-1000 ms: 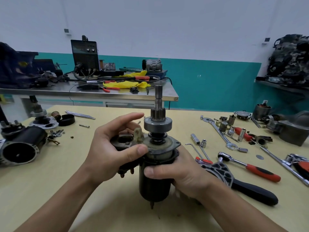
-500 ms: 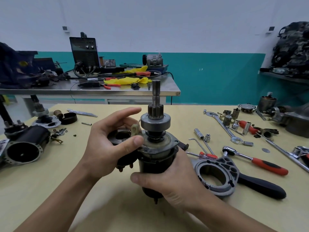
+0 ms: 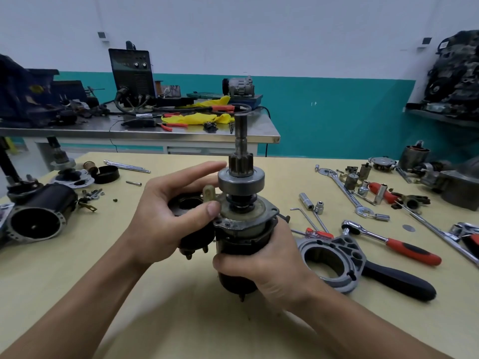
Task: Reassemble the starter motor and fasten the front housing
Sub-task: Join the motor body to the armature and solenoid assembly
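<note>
I hold the starter motor upright above the wooden table, its pinion gear and shaft pointing up. My right hand wraps the dark motor body from the right. My left hand grips the black solenoid on the motor's left side, thumb pressed by the beige shift lever. The grey front housing lies flat on the table just right of my right hand.
A red-handled ratchet, a black-handled tool, wrenches and sockets lie to the right. Another motor casing and small parts sit at the left. A steel bench with a welder stands behind.
My right hand slid lower around the motor body and the motor rose slightly. The front housing on the table came into full view beside my hand.
</note>
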`<act>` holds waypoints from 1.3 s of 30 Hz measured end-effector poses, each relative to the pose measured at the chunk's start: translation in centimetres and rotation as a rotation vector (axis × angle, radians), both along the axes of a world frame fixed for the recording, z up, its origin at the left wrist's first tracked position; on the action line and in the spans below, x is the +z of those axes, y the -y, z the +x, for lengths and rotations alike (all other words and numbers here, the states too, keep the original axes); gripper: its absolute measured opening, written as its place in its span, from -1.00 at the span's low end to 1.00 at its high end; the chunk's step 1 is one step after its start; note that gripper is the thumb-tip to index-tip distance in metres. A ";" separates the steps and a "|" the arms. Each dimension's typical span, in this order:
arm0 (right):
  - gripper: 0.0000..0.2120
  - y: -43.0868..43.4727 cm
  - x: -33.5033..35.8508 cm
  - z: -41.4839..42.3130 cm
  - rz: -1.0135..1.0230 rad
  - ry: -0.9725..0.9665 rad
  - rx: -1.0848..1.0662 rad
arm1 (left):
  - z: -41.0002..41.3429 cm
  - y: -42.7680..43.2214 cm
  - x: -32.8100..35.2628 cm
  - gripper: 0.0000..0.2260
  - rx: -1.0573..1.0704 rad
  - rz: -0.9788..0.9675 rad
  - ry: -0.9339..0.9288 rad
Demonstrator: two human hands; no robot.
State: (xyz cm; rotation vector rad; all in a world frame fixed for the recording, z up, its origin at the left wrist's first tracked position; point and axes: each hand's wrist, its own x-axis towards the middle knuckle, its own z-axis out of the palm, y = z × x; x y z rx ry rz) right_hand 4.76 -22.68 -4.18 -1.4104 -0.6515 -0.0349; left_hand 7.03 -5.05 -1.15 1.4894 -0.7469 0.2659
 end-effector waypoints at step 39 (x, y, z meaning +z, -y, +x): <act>-0.69 0.7 1.1 0.4 -0.088 -0.018 -0.031 | -0.1 0.4 -0.3 -0.59 0.190 0.003 0.163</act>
